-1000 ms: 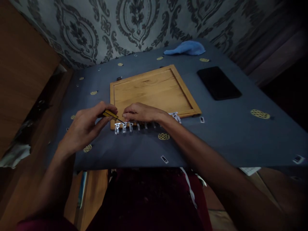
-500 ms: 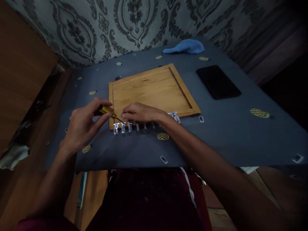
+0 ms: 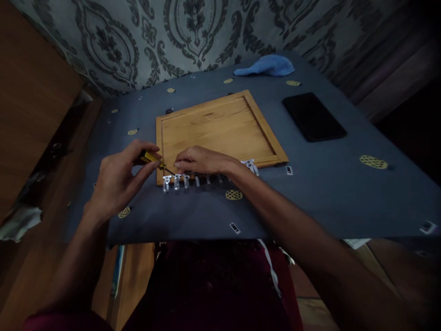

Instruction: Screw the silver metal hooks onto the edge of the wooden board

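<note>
A wooden framed board [image 3: 217,128] lies flat on a table covered with a blue-grey cloth [image 3: 327,184]. Along its near edge runs a row of metal hooks [image 3: 186,180]. My left hand [image 3: 120,181] is closed around a small screwdriver with a yellow and black handle [image 3: 151,158]; its tip points at the hook row near the left end. My right hand [image 3: 201,161] rests on the board's near edge, fingers pinched together at the hook rail just beside the screwdriver tip. What the fingertips pinch is hidden.
A black phone [image 3: 313,117] lies face down to the right of the board. A blue cloth [image 3: 267,66] sits at the far edge by the patterned wall. A wooden cabinet [image 3: 31,101] stands to the left. Small stickers and yellow dots mark the tablecloth.
My left hand with the screwdriver has shifted slightly left and up. My right hand stays on the hook rail.
</note>
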Action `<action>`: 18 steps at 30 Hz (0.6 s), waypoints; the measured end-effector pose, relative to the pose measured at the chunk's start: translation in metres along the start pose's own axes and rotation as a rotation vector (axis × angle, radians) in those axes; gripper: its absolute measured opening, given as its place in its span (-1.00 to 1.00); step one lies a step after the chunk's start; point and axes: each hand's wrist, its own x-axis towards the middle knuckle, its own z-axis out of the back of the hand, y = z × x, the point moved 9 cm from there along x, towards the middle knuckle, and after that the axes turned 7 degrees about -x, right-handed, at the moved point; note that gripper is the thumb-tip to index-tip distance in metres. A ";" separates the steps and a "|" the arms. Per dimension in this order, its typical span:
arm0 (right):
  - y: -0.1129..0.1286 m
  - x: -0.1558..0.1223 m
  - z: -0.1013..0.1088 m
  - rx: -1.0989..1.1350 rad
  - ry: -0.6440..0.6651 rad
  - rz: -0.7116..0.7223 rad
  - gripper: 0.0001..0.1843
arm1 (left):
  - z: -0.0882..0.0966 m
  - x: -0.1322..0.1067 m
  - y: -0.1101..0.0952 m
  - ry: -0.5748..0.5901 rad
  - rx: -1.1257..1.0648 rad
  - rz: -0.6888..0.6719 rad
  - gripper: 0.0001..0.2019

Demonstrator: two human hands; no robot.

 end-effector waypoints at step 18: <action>-0.002 0.000 -0.001 0.005 0.013 -0.026 -0.72 | -0.009 0.002 -0.010 0.059 0.049 -0.080 -0.81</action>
